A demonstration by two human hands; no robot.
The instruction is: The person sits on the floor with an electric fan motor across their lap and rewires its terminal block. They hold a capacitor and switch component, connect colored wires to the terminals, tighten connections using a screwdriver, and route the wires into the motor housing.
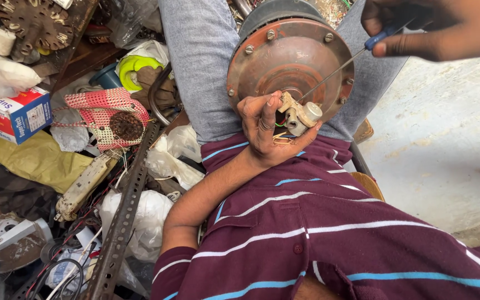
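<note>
Pinching a small beige switch part (298, 114), left hand (268, 130) fingers steady it while right hand (429, 28) grips a screwdriver (356, 55).

My shirt (329, 233) is dark red with white and blue stripes, and my trousers (201, 61) are grey. The round motor (290, 55) at 12 o'clock is rusty red-brown. The small part (300, 114) is cream, and the screwdriver (378, 38) handle is blue. At 9 o'clock lie a red-and-white woven bag (104, 108) and a red, white and blue box (15, 114).
</note>
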